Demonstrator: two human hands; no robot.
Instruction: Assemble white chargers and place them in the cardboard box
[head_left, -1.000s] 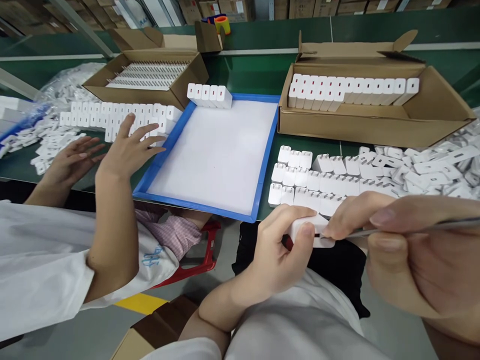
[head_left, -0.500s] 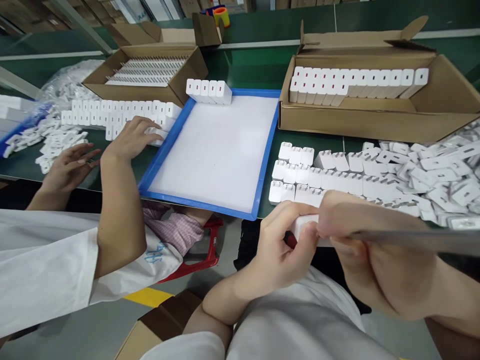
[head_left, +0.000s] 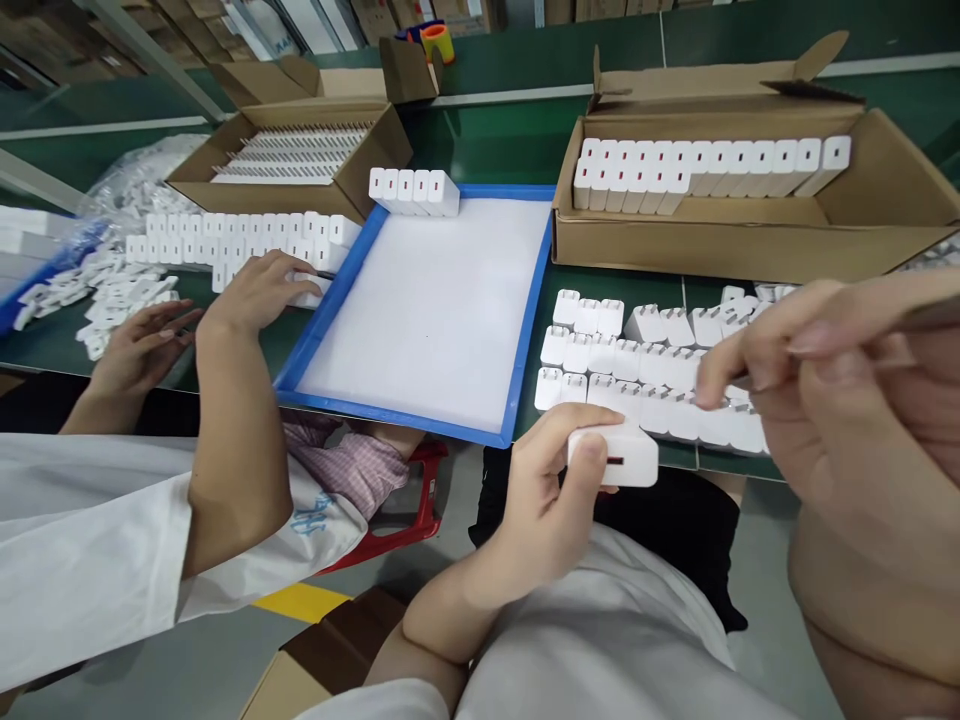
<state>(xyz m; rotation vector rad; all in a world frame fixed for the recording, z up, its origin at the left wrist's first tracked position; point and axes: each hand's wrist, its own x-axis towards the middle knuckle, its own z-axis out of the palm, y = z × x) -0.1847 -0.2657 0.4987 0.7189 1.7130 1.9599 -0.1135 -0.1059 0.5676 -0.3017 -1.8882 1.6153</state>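
Observation:
My left hand (head_left: 551, 490) is closed around a white charger block (head_left: 634, 458), its dark-red port slot facing me. To the right, close to the camera, my right hand (head_left: 862, 390) is pinched and raised apart from that block. A thin greyish tip shows at its fingers, but I cannot make out what it is. Beyond both hands, rows of white charger blocks with metal prongs (head_left: 652, 365) stand on the green table (head_left: 480, 140), partly hidden by my right hand.
A blue-rimmed white tray (head_left: 517, 340) holds several chargers (head_left: 420, 190) at its far-left corner. An open carton (head_left: 675, 240) of chargers stands back right, another carton (head_left: 375, 150) back left. On the left, a co-worker's hands (head_left: 255, 290) are among more chargers and loose white pieces (head_left: 124, 310).
My right hand has moved away from the charger, up and to the right. The charger in my left hand now shows its slotted face. The co-worker's hands have barely shifted.

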